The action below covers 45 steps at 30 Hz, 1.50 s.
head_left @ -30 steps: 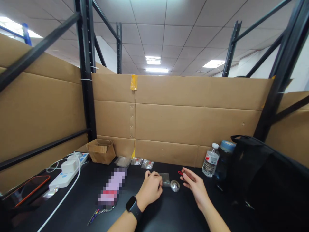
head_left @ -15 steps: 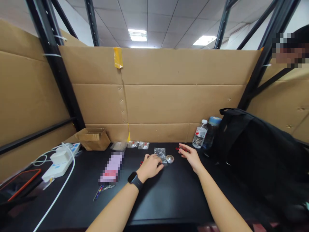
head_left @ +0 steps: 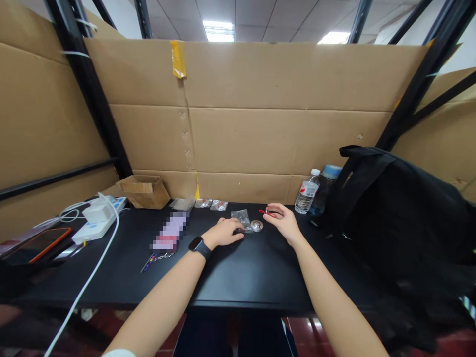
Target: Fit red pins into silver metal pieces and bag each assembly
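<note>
A thin red cord [head_left: 270, 213] with a small shiny piece is pinched between the thumb and fingers of my right hand [head_left: 284, 223], held just above the black tabletop. To its left lies my left hand [head_left: 225, 232], low over the table, palm down, its thumb stretched out and apart from the fingers. Its fingertips reach the lower left edge of a small clear plastic bag [head_left: 241, 217]; what lies under them is hidden. Touching the bag's right side is a round, shiny, roll-like disc [head_left: 256, 226], between my two hands.
Two small packets [head_left: 218, 205] and a clear bag [head_left: 183, 204] lie along the cardboard wall [head_left: 238, 139]. A cardboard box [head_left: 148, 193], power strip [head_left: 98, 225] and blurred-out phone-like object [head_left: 171, 232] are left. Bottles [head_left: 307, 192] and a black backpack [head_left: 394, 238] stand right.
The view has tilted downward, bringing the table's front edge and floor into sight. My right hand keeps the red cord, turned slightly. My left hand has shifted toward the bag's lower left edge.
</note>
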### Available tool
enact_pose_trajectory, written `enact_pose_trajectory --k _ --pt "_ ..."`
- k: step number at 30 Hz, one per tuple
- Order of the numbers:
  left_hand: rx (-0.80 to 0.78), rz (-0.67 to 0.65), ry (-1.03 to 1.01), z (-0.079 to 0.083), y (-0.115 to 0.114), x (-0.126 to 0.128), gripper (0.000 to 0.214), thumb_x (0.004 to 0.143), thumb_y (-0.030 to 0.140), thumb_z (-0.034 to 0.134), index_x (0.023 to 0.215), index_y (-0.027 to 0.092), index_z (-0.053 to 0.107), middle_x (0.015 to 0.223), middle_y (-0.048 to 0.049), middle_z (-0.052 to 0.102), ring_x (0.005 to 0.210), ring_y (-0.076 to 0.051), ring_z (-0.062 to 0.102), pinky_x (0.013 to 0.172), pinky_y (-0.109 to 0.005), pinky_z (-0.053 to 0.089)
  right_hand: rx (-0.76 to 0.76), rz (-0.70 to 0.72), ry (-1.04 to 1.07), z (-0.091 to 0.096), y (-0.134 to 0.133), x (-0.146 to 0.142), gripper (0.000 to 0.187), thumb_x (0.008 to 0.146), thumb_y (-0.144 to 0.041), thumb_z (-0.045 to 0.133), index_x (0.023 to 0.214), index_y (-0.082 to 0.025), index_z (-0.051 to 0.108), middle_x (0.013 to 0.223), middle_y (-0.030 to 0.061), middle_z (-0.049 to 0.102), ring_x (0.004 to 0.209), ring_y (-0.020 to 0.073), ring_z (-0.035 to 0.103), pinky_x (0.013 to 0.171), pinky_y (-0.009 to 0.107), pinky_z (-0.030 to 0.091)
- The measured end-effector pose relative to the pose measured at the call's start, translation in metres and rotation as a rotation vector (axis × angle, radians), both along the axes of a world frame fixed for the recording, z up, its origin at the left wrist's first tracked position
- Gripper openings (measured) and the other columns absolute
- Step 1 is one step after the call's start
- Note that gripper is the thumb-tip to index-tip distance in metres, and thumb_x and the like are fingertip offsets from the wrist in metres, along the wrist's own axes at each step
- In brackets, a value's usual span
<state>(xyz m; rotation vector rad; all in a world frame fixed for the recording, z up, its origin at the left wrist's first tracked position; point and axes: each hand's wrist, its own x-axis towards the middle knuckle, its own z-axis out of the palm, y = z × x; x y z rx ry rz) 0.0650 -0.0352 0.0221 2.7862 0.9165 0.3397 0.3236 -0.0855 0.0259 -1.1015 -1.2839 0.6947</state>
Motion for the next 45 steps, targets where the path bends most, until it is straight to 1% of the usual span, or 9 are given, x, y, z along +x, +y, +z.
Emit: enact_pose_trajectory --k 7,13,15,17,20,24,29,40,45 --pt "-0.044 -0.102 -0.021 -0.002 0.017 -0.016 0.027 0.095 0.037 0.059 0.117 0.030 0.073 0.132 -0.0001 0.068 0.124 -0.019 0.061 0.107 -0.030 0.041 -0.006 0.001 -0.137 -0.001 0.010 -0.006 0.051 0.068 -0.039 0.085 0.110 -0.016 0.068 0.103 0.0105 0.075 0.096 0.0229 0.071 0.093 0.039 0.056" --pt "-0.049 -0.066 0.042 -0.002 0.025 -0.027 0.032 0.093 0.035 0.059 0.123 0.036 0.072 0.140 0.0008 0.064 0.128 -0.021 0.059 0.108 -0.032 0.041 -0.112 0.161 -0.620 0.019 0.027 -0.029 0.030 0.070 -0.029 0.079 0.097 -0.016 0.073 0.086 0.0046 0.075 0.075 0.0166 0.068 0.072 0.028 0.052" --pt "-0.063 -0.051 0.081 0.001 0.024 -0.028 0.035 0.093 0.037 0.059 0.125 0.040 0.071 0.146 0.0007 0.059 0.133 -0.023 0.056 0.110 -0.036 0.040 -0.064 0.186 -0.770 0.023 0.025 -0.040 0.023 0.073 -0.026 0.076 0.095 -0.017 0.073 0.081 0.0029 0.073 0.073 0.0156 0.066 0.071 0.027 0.050" --pt "-0.083 -0.043 0.116 0.004 0.023 -0.030 0.036 0.092 0.038 0.059 0.127 0.042 0.070 0.149 0.0011 0.056 0.136 -0.026 0.053 0.111 -0.040 0.039 0.058 0.109 -0.881 0.023 0.019 -0.049 0.024 0.074 -0.023 0.074 0.097 -0.018 0.072 0.089 0.0039 0.073 0.079 0.0166 0.065 0.076 0.028 0.048" --pt "-0.119 -0.057 0.143 0.006 0.020 -0.032 0.037 0.091 0.038 0.061 0.126 0.046 0.069 0.150 0.0023 0.055 0.137 -0.028 0.052 0.111 -0.044 0.038 0.133 0.110 -0.996 0.021 0.008 -0.058 0.026 0.073 -0.022 0.076 0.099 -0.019 0.071 0.094 0.0051 0.073 0.086 0.0190 0.064 0.080 0.029 0.045" --pt "-0.155 -0.058 0.146 0.006 0.018 -0.033 0.036 0.088 0.039 0.064 0.123 0.048 0.071 0.153 0.0021 0.052 0.139 -0.029 0.049 0.114 -0.048 0.033 0.084 0.178 -1.060 0.018 -0.002 -0.057 0.026 0.073 -0.022 0.077 0.099 -0.021 0.070 0.093 0.0032 0.073 0.086 0.0194 0.063 0.082 0.030 0.041" --pt "-0.149 0.021 0.176 0.004 0.016 -0.030 0.036 0.085 0.041 0.069 0.119 0.055 0.070 0.160 0.0044 0.043 0.152 -0.039 0.024 0.114 -0.066 0.019 0.034 0.158 -1.122 0.014 -0.001 -0.054 0.028 0.072 -0.028 0.080 0.099 -0.024 0.072 0.095 0.0026 0.074 0.093 0.0218 0.061 0.089 0.036 0.031" --pt "-0.166 0.019 0.230 0.008 0.015 -0.030 0.037 0.085 0.041 0.069 0.119 0.055 0.070 0.160 0.0046 0.043 0.151 -0.041 0.023 0.113 -0.066 0.019 -0.050 0.124 -1.209 0.003 -0.002 -0.071 0.019 0.080 -0.039 0.076 0.092 -0.025 0.074 0.087 0.0032 0.073 0.094 0.0222 0.056 0.084 0.037 0.021" --pt "-0.177 0.027 0.231 0.009 0.013 -0.030 0.036 0.085 0.038 0.068 0.117 0.053 0.072 0.160 0.0053 0.043 0.150 -0.040 0.025 0.114 -0.064 0.019 -0.067 0.142 -1.188 0.003 -0.002 -0.071 0.027 0.086 -0.050 0.073 0.094 -0.025 0.074 0.086 0.0031 0.072 0.094 0.0217 0.056 0.081 0.035 0.020"
